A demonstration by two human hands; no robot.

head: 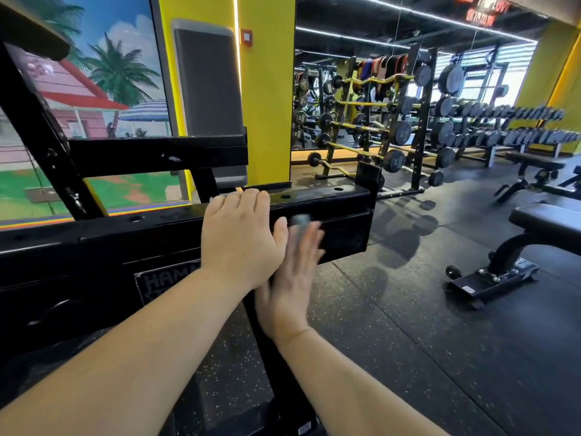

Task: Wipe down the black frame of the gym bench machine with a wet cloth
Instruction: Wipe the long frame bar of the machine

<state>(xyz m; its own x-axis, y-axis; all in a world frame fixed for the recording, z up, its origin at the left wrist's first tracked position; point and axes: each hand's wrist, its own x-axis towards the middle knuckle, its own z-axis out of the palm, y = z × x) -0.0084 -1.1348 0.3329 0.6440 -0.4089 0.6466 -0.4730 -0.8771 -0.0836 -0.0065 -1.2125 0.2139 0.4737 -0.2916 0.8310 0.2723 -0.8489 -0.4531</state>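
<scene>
The black frame of the bench machine runs across the middle of the view as a thick horizontal beam with bolt holes on top. My left hand rests on the beam, its fingers hooked over the top edge. My right hand is blurred with motion and lies flat against the beam's front face, fingers straight. A small grey cloth shows just past its fingertips, pressed to the frame. Most of the cloth is hidden under the hand.
A slanted black upright and a crossbar rise at the left in front of a painted mural. A barbell rack and dumbbell racks stand behind. Black benches sit on the rubber floor at the right.
</scene>
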